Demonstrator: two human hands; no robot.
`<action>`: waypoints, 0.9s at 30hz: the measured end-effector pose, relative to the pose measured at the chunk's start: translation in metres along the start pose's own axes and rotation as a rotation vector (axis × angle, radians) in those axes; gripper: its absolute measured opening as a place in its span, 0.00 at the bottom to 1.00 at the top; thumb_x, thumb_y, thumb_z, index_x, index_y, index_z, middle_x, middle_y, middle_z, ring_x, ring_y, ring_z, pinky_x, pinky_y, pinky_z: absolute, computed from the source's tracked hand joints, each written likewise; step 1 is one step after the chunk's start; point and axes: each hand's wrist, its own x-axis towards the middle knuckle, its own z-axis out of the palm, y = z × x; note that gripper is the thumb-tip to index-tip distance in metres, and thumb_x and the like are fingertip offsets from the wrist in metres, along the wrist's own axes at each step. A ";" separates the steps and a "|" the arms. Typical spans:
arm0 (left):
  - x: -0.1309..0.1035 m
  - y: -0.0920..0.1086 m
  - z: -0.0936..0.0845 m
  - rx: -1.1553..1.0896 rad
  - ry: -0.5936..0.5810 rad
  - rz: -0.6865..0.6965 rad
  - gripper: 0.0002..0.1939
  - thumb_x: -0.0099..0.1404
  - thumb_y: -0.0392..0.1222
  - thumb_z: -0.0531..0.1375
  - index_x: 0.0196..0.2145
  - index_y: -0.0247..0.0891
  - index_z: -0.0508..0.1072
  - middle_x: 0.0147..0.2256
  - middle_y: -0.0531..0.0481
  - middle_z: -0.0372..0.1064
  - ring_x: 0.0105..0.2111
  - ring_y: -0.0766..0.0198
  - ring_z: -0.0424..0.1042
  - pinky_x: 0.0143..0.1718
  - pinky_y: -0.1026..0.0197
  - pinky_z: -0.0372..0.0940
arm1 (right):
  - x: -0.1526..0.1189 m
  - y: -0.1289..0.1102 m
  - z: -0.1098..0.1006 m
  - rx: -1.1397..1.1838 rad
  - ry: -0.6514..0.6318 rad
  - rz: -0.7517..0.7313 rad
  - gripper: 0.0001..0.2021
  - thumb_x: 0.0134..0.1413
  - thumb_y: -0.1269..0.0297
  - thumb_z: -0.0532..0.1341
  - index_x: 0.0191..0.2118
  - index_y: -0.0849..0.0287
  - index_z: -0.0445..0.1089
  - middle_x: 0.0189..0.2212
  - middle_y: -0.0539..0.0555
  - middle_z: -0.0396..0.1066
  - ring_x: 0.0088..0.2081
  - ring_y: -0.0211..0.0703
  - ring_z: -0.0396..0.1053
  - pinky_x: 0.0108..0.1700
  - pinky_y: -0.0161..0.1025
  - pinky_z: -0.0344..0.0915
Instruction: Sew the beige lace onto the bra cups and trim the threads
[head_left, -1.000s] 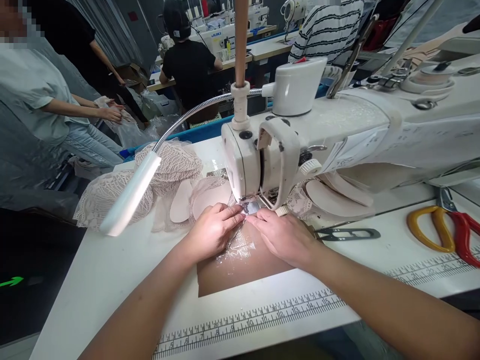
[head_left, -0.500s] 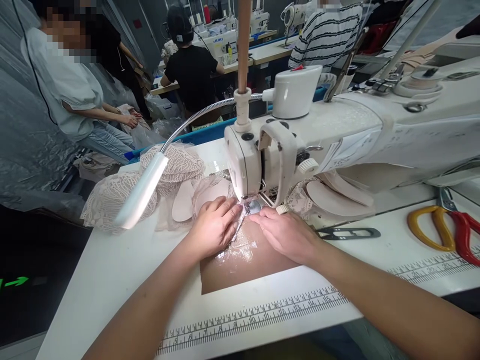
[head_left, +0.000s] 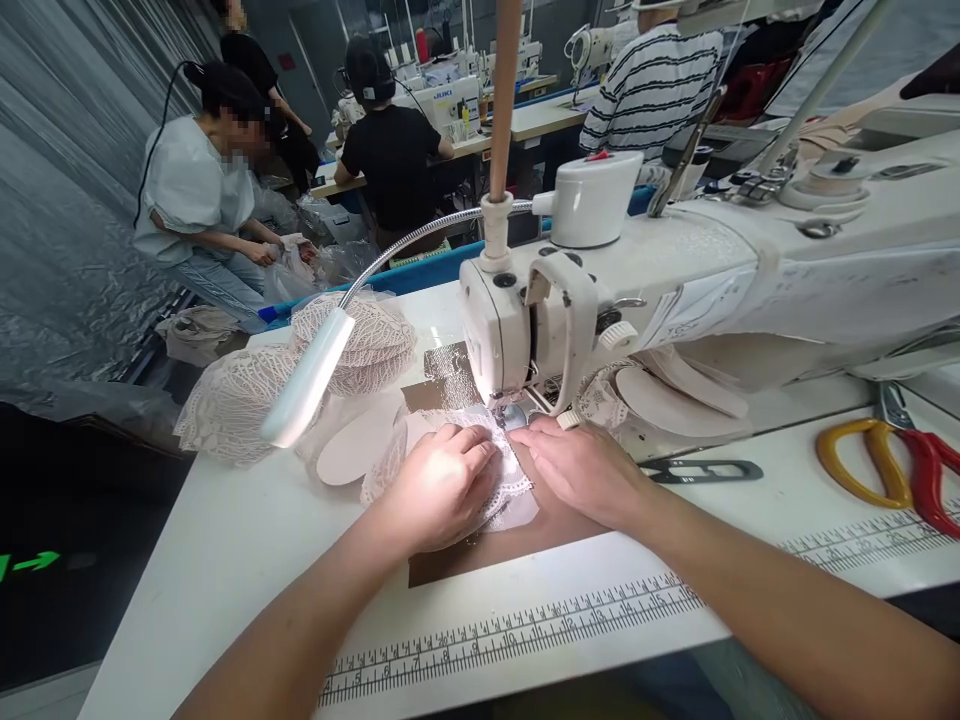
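My left hand (head_left: 450,485) presses down on a pale lace piece (head_left: 516,470), its fingers bent and close together over the fabric. The lace lies partly under the needle area of a white sewing machine (head_left: 491,330), on a shiny brown sheet (head_left: 442,568). My right hand (head_left: 581,468) rests on the sheet just right of the presser foot. Its fingertips are drawn together near the lace edge; anything between them is hidden. Left of my left hand lies a smooth pale oval pad (head_left: 356,450) with sheer fabric around it.
Stacked lace cups (head_left: 232,405) lie at the left, under a bendable lamp (head_left: 309,380). More pale pads (head_left: 667,400) sit behind my right hand. Thread snips (head_left: 705,470) and scissors (head_left: 862,460) lie right. A printed ruler (head_left: 510,640) runs along the front edge. Several people work beyond.
The lace piece has come toward me and spread over the brown sheet under my left hand. More sheet shows behind it. My right hand stays beside the presser foot. The view has shifted slightly.
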 end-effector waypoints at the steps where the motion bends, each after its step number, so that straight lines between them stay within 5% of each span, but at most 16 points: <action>1: 0.001 0.001 0.003 0.000 0.005 0.005 0.15 0.68 0.40 0.48 0.47 0.35 0.70 0.48 0.41 0.67 0.42 0.55 0.66 0.44 0.52 0.64 | 0.000 0.000 0.000 0.001 0.001 0.005 0.16 0.57 0.74 0.50 0.44 0.58 0.72 0.31 0.51 0.72 0.25 0.37 0.59 0.30 0.36 0.54; 17: 0.005 -0.002 0.015 0.099 -0.011 -0.003 0.22 0.68 0.48 0.48 0.56 0.37 0.63 0.57 0.43 0.59 0.44 0.53 0.62 0.46 0.49 0.60 | -0.004 -0.002 -0.001 0.153 0.055 -0.084 0.14 0.54 0.75 0.51 0.37 0.59 0.73 0.30 0.52 0.71 0.30 0.39 0.64 0.33 0.36 0.57; 27: -0.001 -0.002 0.014 0.071 -0.028 0.043 0.22 0.68 0.47 0.49 0.56 0.36 0.63 0.57 0.43 0.61 0.47 0.52 0.62 0.48 0.50 0.59 | -0.012 -0.001 0.000 0.216 -0.033 -0.136 0.14 0.49 0.75 0.54 0.36 0.57 0.74 0.28 0.50 0.70 0.32 0.39 0.65 0.36 0.37 0.58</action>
